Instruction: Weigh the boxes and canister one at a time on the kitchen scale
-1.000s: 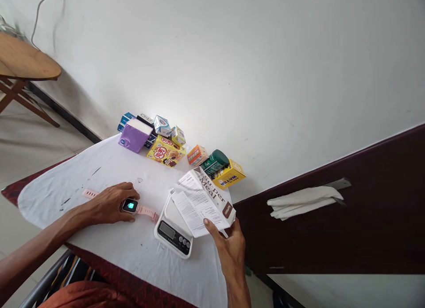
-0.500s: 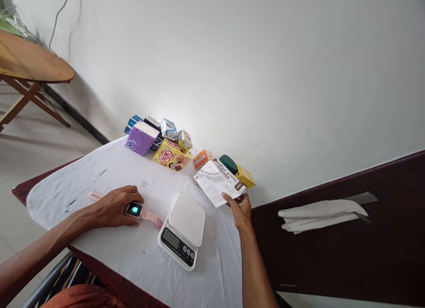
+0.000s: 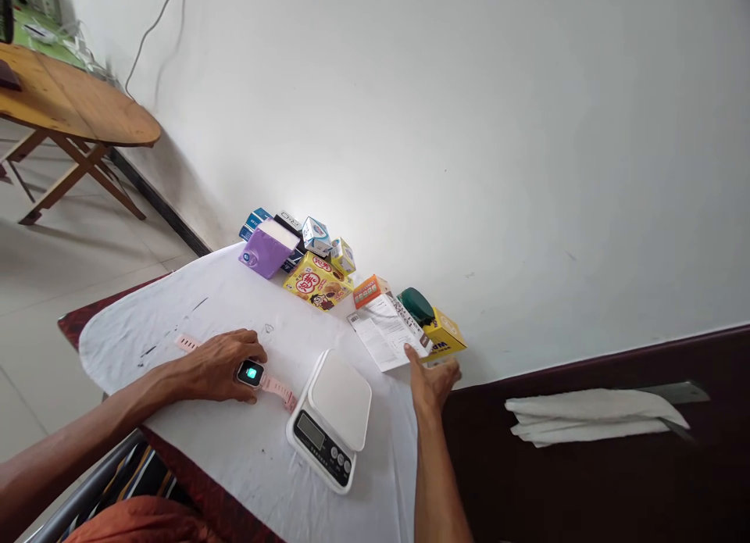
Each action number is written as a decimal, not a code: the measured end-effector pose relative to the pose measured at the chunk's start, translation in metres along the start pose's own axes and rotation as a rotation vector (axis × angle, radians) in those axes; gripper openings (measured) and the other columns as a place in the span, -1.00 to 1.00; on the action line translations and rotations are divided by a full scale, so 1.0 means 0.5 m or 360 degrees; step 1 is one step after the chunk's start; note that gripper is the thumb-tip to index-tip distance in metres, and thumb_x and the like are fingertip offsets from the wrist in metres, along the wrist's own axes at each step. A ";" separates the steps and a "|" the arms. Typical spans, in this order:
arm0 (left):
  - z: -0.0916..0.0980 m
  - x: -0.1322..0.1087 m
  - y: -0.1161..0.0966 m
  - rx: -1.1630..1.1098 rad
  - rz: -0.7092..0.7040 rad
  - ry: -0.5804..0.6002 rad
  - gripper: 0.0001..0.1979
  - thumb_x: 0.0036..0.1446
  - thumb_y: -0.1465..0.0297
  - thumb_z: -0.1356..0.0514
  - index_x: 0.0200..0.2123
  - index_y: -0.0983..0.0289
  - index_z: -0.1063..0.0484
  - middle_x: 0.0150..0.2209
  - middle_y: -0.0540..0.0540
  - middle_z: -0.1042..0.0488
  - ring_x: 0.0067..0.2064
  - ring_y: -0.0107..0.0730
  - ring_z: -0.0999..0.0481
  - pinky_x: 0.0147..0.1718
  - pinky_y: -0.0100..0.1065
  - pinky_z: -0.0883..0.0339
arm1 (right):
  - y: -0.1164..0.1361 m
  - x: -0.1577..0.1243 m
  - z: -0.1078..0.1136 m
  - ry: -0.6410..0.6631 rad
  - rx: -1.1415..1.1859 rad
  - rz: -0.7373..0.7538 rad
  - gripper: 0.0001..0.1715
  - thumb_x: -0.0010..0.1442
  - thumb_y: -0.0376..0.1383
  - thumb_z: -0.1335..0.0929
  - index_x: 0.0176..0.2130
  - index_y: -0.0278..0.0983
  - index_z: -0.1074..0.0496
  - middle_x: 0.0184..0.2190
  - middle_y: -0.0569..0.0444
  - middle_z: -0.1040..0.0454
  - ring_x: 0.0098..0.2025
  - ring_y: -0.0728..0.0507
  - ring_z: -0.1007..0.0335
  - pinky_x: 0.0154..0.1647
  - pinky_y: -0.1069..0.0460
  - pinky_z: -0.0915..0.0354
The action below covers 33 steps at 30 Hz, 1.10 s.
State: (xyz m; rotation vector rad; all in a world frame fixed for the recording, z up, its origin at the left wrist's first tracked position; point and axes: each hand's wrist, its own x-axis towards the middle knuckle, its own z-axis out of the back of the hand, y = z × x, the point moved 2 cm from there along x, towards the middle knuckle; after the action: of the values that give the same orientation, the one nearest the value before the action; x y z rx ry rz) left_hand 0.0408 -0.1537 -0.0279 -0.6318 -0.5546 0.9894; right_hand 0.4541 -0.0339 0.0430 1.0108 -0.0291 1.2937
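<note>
On the white-covered table, my left hand (image 3: 219, 366) curls around the lit face of a smartwatch (image 3: 251, 373) with a pink strap, thumb on one side and fingers on the other. My right hand (image 3: 432, 377) is spread open at the near right corner of a white printed box (image 3: 383, 336); the thumb lies against its edge and the fingers reach past it. Between my hands sits a white kitchen scale (image 3: 340, 398), its display dark. Behind the white box are an orange box (image 3: 370, 291), a dark green lid (image 3: 416, 305) and a yellow box (image 3: 446, 334).
Along the wall side stand a purple tissue pack (image 3: 266, 250), a yellow snack box (image 3: 316, 281) and several small cartons. A wooden folding table (image 3: 87, 105) is at the far left. To the right, a white cloth (image 3: 591, 414) hangs on a dark panel.
My right hand has loosened from the white box, its fingers now spread past the edge. The box's face has turned somewhat. My left hand stays at the watch; the view has shifted slightly.
</note>
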 end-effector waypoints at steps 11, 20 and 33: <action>0.004 -0.003 -0.013 0.0102 -0.0083 0.0045 -0.62 -0.13 0.28 -0.53 -0.22 0.20 -0.55 -0.16 0.07 -0.47 -0.12 -0.19 -0.48 -0.13 -0.27 -0.30 | 0.354 -0.021 -0.151 0.0221 -0.0078 0.0703 -0.28 0.20 0.11 -0.35 0.12 -0.34 -0.34 0.08 -0.27 -0.42 0.15 -0.36 -0.26 0.23 -0.22 -0.20; 0.004 -0.004 -0.011 0.0075 -0.0065 0.0028 -0.63 -0.12 0.25 -0.53 -0.26 0.21 -0.52 -0.18 0.07 -0.47 -0.14 -0.19 -0.46 -0.14 -0.26 -0.30 | 0.532 0.005 -0.331 0.0742 -0.0586 0.0676 -0.35 0.31 0.11 -0.28 0.09 -0.35 -0.36 0.11 -0.33 -0.47 0.27 -0.44 -0.19 0.24 -0.29 -0.11; 0.002 -0.006 -0.009 0.0051 -0.0082 -0.0002 -0.61 -0.11 0.20 -0.51 -0.24 0.20 -0.52 -0.17 0.10 -0.48 -0.13 -0.14 -0.48 -0.12 -0.20 -0.33 | 0.540 -0.007 -0.291 0.0407 -0.0303 0.0620 -0.27 0.17 -0.05 -0.32 0.21 -0.37 -0.23 0.15 -0.34 -0.40 0.23 -0.50 -0.15 0.16 -0.37 -0.16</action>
State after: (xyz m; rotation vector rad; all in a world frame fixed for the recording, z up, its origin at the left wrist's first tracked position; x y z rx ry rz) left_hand 0.0415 -0.1578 -0.0245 -0.5857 -0.5526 0.9485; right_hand 0.1647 0.0357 0.1165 0.6896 -0.1567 1.7336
